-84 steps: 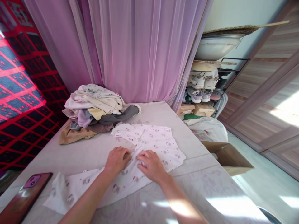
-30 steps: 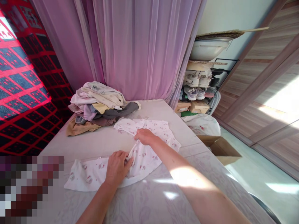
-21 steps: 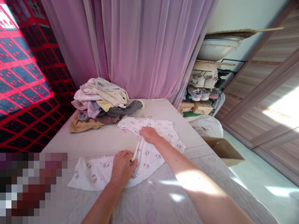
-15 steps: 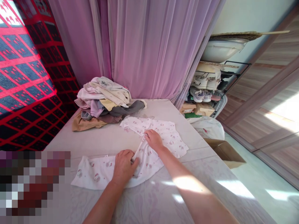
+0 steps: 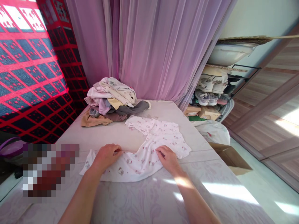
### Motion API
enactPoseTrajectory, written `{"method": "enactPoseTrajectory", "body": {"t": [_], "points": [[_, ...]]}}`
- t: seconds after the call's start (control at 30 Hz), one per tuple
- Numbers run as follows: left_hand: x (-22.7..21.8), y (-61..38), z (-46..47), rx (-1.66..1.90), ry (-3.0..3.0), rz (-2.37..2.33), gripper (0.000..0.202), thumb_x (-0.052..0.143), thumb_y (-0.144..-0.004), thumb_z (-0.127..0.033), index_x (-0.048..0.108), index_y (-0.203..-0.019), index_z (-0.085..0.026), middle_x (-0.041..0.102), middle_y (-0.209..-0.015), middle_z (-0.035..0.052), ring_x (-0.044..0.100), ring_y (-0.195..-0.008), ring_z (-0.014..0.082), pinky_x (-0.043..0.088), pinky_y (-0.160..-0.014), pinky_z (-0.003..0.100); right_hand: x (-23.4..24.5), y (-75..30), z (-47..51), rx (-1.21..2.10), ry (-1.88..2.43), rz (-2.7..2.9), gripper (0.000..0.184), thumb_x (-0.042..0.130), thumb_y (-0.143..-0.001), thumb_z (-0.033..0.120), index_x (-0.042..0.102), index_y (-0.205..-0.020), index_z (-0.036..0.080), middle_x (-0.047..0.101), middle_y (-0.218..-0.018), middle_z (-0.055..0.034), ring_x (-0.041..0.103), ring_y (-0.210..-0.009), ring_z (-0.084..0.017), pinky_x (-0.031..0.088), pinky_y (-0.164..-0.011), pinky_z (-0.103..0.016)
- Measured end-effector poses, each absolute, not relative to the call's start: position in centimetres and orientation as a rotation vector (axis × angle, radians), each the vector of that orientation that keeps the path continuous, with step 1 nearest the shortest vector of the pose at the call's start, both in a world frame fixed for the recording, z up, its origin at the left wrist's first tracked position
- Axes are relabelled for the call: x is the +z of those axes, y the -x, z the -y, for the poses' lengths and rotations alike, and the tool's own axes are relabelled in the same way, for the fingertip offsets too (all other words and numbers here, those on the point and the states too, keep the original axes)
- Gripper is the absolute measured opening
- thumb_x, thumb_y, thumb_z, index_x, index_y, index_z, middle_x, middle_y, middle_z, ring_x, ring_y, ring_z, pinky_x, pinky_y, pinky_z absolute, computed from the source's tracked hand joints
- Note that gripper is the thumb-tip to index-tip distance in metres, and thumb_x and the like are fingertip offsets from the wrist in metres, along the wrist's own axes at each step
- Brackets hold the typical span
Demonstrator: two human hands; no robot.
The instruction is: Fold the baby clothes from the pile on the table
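Note:
A white garment (image 5: 137, 158) with small cartoon-cat prints and dots lies spread on the pale, patterned table top (image 5: 130, 202). One narrow part of it runs left toward me, another points to the far side, and a wider part lies at the right. My left hand (image 5: 107, 158) is at the near part's upper edge, thumb and fingers closed on the cloth. Over the middle of the garment, my right hand (image 5: 168, 158) has its fingertips pinched together on the fabric. Slight folds run between the two hands.
A heap of clothes (image 5: 112, 93) sits at the back left, before a purple curtain (image 5: 149, 49). To the right are a rack with shoes (image 5: 206, 98), a white basin (image 5: 230, 54) and an open cardboard box (image 5: 230, 157). A red-and-black patterned cloth (image 5: 35, 71) hangs left.
My left hand has shifted left along the garment. The right hand has come down toward me from the inner notch, and the near part of the garment is pulled out flatter.

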State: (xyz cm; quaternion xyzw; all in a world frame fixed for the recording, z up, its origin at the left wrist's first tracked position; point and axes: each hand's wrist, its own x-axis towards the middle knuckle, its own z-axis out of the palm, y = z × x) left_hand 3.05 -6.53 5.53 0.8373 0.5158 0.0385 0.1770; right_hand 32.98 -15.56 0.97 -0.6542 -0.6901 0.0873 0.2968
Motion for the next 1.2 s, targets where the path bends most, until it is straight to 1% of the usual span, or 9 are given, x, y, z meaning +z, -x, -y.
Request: {"method": "enactPoseTrajectory", "body": {"t": [0.07, 0.17, 0.33, 0.5, 0.67, 0.77, 0.87, 1.0, 1.2], "points": [[5.8, -1.7, 6.3, 0.068, -2.341, -1.507, 0.021, 0.054, -0.083, -0.039, 0.068, -0.089, -0.024, 0.07, -0.094, 0.0043, 0.061, -0.09, 0.0213, 0.038, -0.074, 0.03, 0.4, -33.6, 16.4, 0.208, 1.712, 1.858, 0.019, 0.05, -0.089, 0.024, 0.069, -0.092, 0.023, 0.068, -0.097, -0.0042, 0.062, -0.094, -0.018, 0.047, -0.085, -0.032], [6.1, -0.3, 6.3, -0.018, -2.332, -1.574, 0.02, 0.054, -0.079, -0.039, 0.065, -0.081, -0.022, 0.07, -0.091, 0.0045, 0.061, -0.087, 0.0217, 0.037, -0.071, 0.03, 0.1, -33.7, 16.9, 0.12, 1.707, 1.942, 0.015, 0.055, -0.087, 0.027, 0.068, -0.093, 0.024, 0.067, -0.101, -0.005, 0.06, -0.097, -0.02, 0.045, -0.088, -0.035], [7.1, 2.4, 6.5, -0.144, -2.259, -1.534, 0.018, 0.046, -0.077, -0.035, 0.057, -0.072, -0.021, 0.066, -0.077, -0.0001, 0.059, -0.076, 0.0174, 0.035, -0.063, 0.026, 0.5, -32.7, 17.0, 0.064, 1.712, 2.022, 0.017, 0.048, -0.091, 0.023, 0.064, -0.083, 0.023, 0.067, -0.094, -0.0041, 0.06, -0.09, -0.019, 0.042, -0.082, -0.034], [9.4, 2.3, 5.8, -0.428, -2.162, -1.577, 0.017, 0.059, -0.062, -0.031, 0.063, -0.076, -0.022, 0.069, -0.081, 0.0, 0.061, -0.077, 0.0194, 0.035, -0.06, 0.026, 0.8, -32.8, 17.2, 0.071, 1.701, 1.996, 0.018, 0.046, -0.092, 0.022, 0.062, -0.083, 0.023, 0.067, -0.093, -0.0041, 0.06, -0.09, -0.019, 0.042, -0.081, -0.032], [10.0, -5.6, 4.2, -0.062, -2.311, -1.528, 0.016, 0.055, -0.071, -0.032, 0.067, -0.076, -0.024, 0.072, -0.085, 0.0025, 0.062, -0.079, 0.0202, 0.036, -0.063, 0.027, 0.9, -34.8, 17.7, 0.11, 1.763, 1.962, 0.017, 0.047, -0.091, 0.022, 0.064, -0.089, 0.023, 0.068, -0.095, -0.0043, 0.06, -0.094, -0.02, 0.044, -0.083, -0.034], [8.7, -11.2, 3.1, 0.018, -2.328, -1.435, 0.022, 0.048, -0.078, -0.03, 0.068, -0.075, -0.024, 0.072, -0.086, 0.0025, 0.062, -0.079, 0.0193, 0.037, -0.064, 0.027, 0.9, -36.1, 18.2, 0.16, 1.75, 1.974, 0.018, 0.05, -0.089, 0.023, 0.067, -0.096, 0.025, 0.068, -0.099, -0.0034, 0.06, -0.096, -0.019, 0.045, -0.085, -0.034], [6.9, -14.9, 2.1, 0.048, -2.317, -1.414, 0.025, 0.046, -0.082, -0.032, 0.069, -0.075, -0.024, 0.071, -0.086, 0.0029, 0.063, -0.081, 0.0195, 0.038, -0.065, 0.026, 1.0, -36.9, 18.5, 0.215, 1.725, 1.987, 0.018, 0.054, -0.087, 0.025, 0.069, -0.095, 0.027, 0.068, -0.097, -0.0018, 0.061, -0.094, -0.018, 0.047, -0.084, -0.033], [5.5, -16.5, 1.1, 0.062, -2.276, -1.449, 0.025, 0.051, -0.082, -0.038, 0.07, -0.081, -0.023, 0.072, -0.091, 0.0038, 0.063, -0.084, 0.0198, 0.04, -0.065, 0.025, 1.2, -36.9, 18.4, 0.216, 1.707, 2.01, 0.013, 0.058, -0.086, 0.024, 0.071, -0.089, 0.027, 0.068, -0.096, -0.0009, 0.06, -0.092, -0.017, 0.045, -0.084, -0.032], [5.4, -16.5, 0.8, 0.044, -2.239, -1.477, 0.02, 0.056, -0.078, -0.036, 0.07, -0.085, -0.025, 0.073, -0.096, 0.0017, 0.064, -0.088, 0.0191, 0.04, -0.066, 0.024, 1.8, -36.4, 18.2, 0.214, 1.686, 2.082, 0.015, 0.056, -0.091, 0.022, 0.067, -0.081, 0.023, 0.065, -0.091, 0.0001, 0.057, -0.09, -0.016, 0.04, -0.081, -0.032]]}}
